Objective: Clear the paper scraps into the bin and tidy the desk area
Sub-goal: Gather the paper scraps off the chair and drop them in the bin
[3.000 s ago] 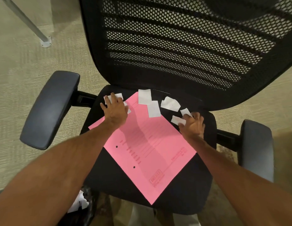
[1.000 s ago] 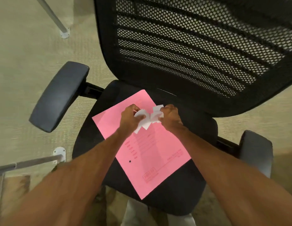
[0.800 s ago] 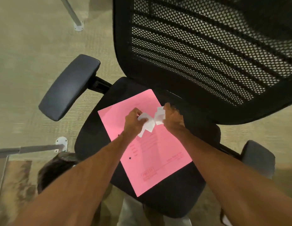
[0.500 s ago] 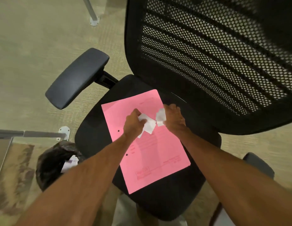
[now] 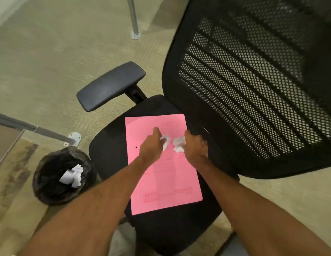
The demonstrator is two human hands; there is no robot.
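Pink sheet lies flat on chair seat, its edges inside the seat rim; bare seat to the left of the fingers, mesh backrest close on the right. Vs 0.5 s ago: hands sit a bit further apart, and the bin shows fully, low left of the left hand, w/ scraps inside. Left hand fingers curled round white paper scraps; right hand clenched on another bunch, both just above the sheet.
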